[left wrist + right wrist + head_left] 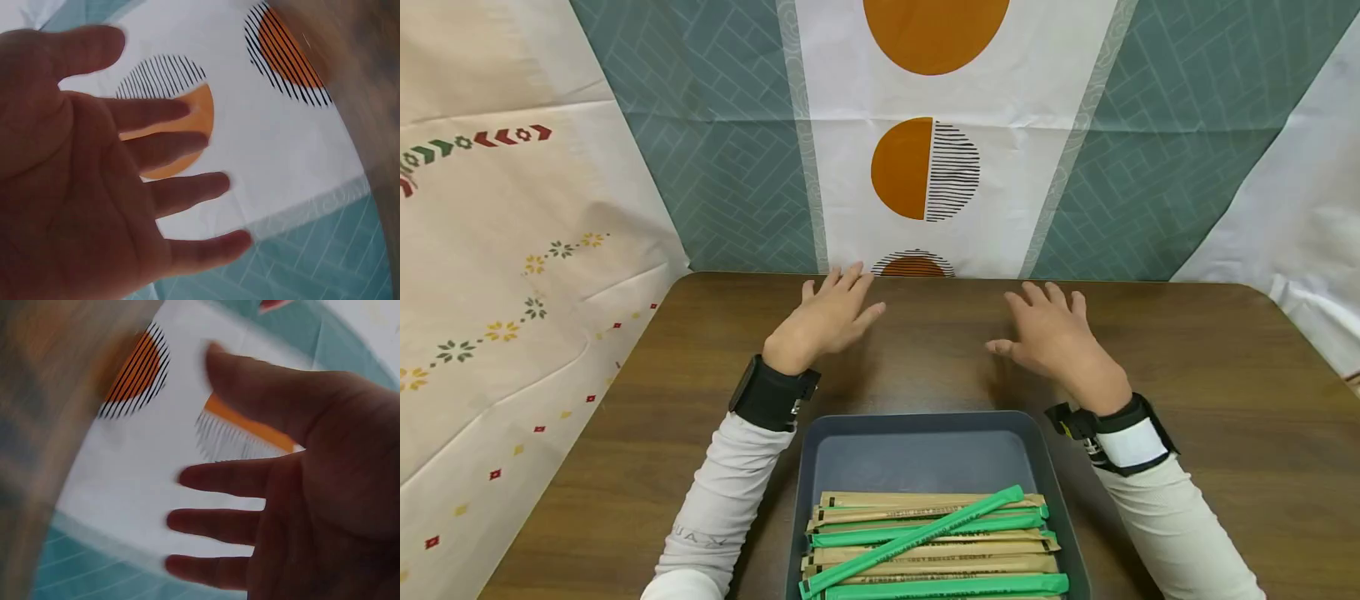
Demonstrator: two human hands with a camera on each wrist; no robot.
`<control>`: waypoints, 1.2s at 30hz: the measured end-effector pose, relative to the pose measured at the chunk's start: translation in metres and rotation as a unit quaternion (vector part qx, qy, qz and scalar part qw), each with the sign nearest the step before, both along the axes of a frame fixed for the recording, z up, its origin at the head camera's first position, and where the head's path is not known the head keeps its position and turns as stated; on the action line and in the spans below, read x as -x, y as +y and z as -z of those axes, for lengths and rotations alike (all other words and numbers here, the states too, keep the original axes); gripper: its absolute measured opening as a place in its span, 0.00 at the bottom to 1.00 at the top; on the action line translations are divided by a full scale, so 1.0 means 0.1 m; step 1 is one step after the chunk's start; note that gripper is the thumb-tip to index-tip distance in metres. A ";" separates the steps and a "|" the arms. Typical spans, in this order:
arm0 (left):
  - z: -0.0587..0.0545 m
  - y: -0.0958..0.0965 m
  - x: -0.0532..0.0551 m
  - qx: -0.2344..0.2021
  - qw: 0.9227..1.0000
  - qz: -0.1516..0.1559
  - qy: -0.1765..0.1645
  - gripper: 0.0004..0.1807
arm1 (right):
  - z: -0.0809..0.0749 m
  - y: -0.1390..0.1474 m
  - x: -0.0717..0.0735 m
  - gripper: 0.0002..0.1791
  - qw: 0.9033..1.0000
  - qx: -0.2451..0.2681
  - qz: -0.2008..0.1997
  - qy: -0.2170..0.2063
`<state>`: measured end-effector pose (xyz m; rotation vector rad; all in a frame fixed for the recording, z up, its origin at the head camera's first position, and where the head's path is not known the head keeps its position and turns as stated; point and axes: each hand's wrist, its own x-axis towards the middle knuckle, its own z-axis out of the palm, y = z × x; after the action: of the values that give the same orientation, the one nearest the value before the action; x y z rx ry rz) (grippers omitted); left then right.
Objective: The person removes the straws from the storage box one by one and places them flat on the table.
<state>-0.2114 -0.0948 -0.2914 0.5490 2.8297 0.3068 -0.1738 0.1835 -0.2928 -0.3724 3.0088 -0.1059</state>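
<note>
Beyond the tray's far left corner, my left hand (823, 321) is held over the table with its fingers spread. My right hand (1052, 337) is likewise spread over the table, beyond the tray's far right corner. Both palms, seen in the wrist views, hold nothing. Between my forearms lies a dark grey tray (917, 454), its near edge cut off by the frame. Several slim paper stick packets lie across its near part, tan packets (925, 567) and green packets (947, 587). One green packet (917, 540) rests diagonally on top of the others.
The brown wooden table (625, 467) reaches back to a hanging cloth (842, 167) with orange circles and teal sides. A pale patterned cloth (550, 333) hangs along the left, and a white cloth (1300, 217) at the right. Black straps (767, 396) circle my wrists.
</note>
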 end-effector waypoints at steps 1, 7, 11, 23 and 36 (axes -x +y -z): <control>0.01 -0.01 -0.02 -0.001 1.000 0.011 -0.007 0.34 | 0.00 -0.05 -0.07 0.37 1.000 -0.009 -0.014 0.009; 0.12 -0.11 -0.27 -0.019 0.994 0.094 -0.047 0.29 | 0.05 -0.31 -0.47 0.13 0.984 0.014 -0.180 -0.006; 0.25 -0.19 -0.54 -0.004 0.993 0.101 -0.056 0.28 | 0.17 -0.35 -0.60 0.10 0.961 0.042 -0.263 -0.071; 0.42 -0.44 -1.01 0.015 0.988 0.033 -0.148 0.23 | 0.38 -0.52 -0.82 0.15 0.951 -0.053 -0.233 -0.197; 0.59 -0.40 -0.98 0.006 0.990 0.049 -0.134 0.13 | 0.28 -0.45 -0.94 0.10 0.937 -0.105 -0.272 -0.192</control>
<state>-0.1135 -0.1347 -0.3504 0.5936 2.5351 0.3178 -0.0793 0.1388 -0.3209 -1.0070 2.4018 0.1705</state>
